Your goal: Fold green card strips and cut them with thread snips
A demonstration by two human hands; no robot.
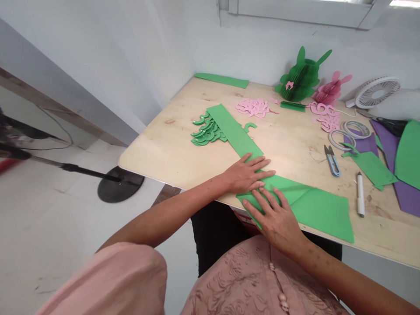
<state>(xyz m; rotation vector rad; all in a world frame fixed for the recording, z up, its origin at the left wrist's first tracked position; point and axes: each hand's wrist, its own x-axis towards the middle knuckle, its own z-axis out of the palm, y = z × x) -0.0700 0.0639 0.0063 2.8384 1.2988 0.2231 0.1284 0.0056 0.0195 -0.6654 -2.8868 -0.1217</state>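
My left hand [244, 176] lies flat with fingers spread, pressing on green paper [323, 210] at the table's front edge. Just right of it, my right hand [274, 218] rests on the same paper, fingers stretched out and apart. A crease runs across the paper to the right of my hands, and a corner hangs over the edge. Beyond my left hand a folded green strip [232, 129] reaches away from me; whether it is joined to the paper is hidden under my hand. Several curved green cut-outs [207, 131] are piled against the strip's left side.
Pink paper cut-outs [253, 107] lie farther back. A green honeycomb paper figure [301, 76] and a pink one [331, 89] stand by the wall, beside a white fan [377, 92]. To the right are thread snips [332, 162], a white marker [360, 194], tape rolls [341, 140] and purple sheets [407, 194].
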